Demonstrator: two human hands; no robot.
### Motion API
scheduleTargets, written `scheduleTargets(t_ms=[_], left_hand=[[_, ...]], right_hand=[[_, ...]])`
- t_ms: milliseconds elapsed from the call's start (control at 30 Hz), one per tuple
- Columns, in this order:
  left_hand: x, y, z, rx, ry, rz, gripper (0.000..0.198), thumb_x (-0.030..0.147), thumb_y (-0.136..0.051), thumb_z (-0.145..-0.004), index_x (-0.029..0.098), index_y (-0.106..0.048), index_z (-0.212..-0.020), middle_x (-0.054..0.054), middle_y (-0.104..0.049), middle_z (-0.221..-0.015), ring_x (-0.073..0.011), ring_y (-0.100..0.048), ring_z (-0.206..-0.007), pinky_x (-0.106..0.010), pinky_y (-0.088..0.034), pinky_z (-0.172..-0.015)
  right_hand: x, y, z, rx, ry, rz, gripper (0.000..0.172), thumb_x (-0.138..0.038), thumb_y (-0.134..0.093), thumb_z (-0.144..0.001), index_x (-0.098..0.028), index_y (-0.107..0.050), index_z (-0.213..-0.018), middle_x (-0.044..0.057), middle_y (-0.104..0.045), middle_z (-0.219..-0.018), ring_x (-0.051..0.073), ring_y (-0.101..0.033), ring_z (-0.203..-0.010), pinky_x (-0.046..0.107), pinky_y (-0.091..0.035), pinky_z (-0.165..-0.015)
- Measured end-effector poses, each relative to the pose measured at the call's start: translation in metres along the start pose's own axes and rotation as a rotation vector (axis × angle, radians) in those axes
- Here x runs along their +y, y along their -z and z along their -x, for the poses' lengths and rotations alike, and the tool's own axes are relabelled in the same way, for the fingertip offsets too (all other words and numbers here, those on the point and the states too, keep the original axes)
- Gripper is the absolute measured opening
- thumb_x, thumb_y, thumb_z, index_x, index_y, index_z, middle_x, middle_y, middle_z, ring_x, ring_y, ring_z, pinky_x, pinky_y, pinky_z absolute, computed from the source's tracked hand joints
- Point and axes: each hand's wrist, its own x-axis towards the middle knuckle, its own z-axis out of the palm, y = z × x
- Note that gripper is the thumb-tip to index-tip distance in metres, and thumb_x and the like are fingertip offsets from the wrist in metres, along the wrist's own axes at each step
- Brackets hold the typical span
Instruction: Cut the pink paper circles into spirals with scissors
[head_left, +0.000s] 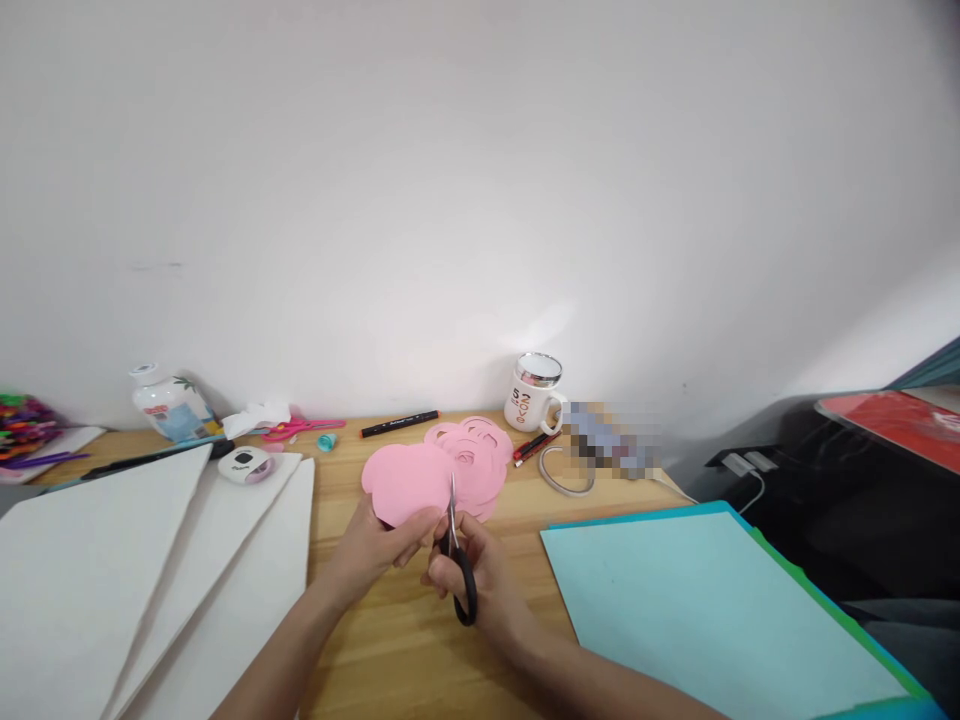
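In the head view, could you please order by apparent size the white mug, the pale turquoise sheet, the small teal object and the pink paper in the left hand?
1. Pale turquoise sheet, clearly
2. Pink paper in the left hand
3. White mug
4. Small teal object

A black marker (400, 424) and, farther off, a bottle (174, 408) are left of the mug (525, 405), a looped cable (568, 491) right.

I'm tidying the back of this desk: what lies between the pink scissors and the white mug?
In the head view: a small teal object near the pink scissors, then a black marker, then pink paper cutouts beside the white mug.
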Motion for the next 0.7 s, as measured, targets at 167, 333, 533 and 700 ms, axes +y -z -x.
scheduleTargets(t_ms=[167,333,533,700], left_hand=[[-0.005,0.003,-0.002,0.01,-0.012,-0.007,0.031,0.039,-0.057,-0.073,0.016,-0.046,-0.056,0.007,-0.036,-0.041,-0.0063,-0.03,-0.04,-0.019,-0.023,-0.039],[-0.002,0.003,-0.003,0.01,-0.048,-0.03,0.046,0.044,-0.05,-0.075,0.016,-0.037,-0.041,0.006,-0.032,-0.035,-0.0053,-0.028,-0.037,-0.021,-0.023,-0.04],[0.001,-0.003,-0.004,0.017,-0.018,-0.047,0.042,0.043,-0.051,-0.075,0.016,-0.042,-0.045,0.007,-0.034,-0.036,-0.0057,-0.028,-0.037,-0.021,-0.024,-0.04],[0.003,-0.006,-0.001,0.025,0.024,0.006,0.028,0.039,-0.058,-0.072,0.015,-0.049,-0.058,0.007,-0.036,-0.041,-0.0065,-0.028,-0.04,-0.02,-0.024,-0.039]], right_hand=[[0.004,0.002,0.0,0.026,-0.057,0.018,0.031,-0.035,-0.069,-0.06,-0.02,-0.045,-0.072,-0.009,-0.046,-0.046,0.007,-0.037,-0.038,0.017,-0.029,-0.038],[0.007,0.003,0.0,0.034,-0.043,0.018,0.03,-0.037,-0.068,-0.062,-0.02,-0.046,-0.072,-0.01,-0.045,-0.041,0.007,-0.039,-0.035,0.018,-0.03,-0.037],[0.013,0.002,0.001,0.002,-0.046,-0.008,0.035,-0.042,-0.069,-0.061,-0.02,-0.045,-0.072,-0.01,-0.044,-0.042,0.007,-0.039,-0.035,0.019,-0.033,-0.038],[0.011,0.002,0.0,-0.026,-0.022,-0.04,0.039,-0.043,-0.072,-0.059,-0.019,-0.046,-0.075,-0.007,-0.046,-0.051,0.008,-0.039,-0.044,0.019,-0.031,-0.043]])
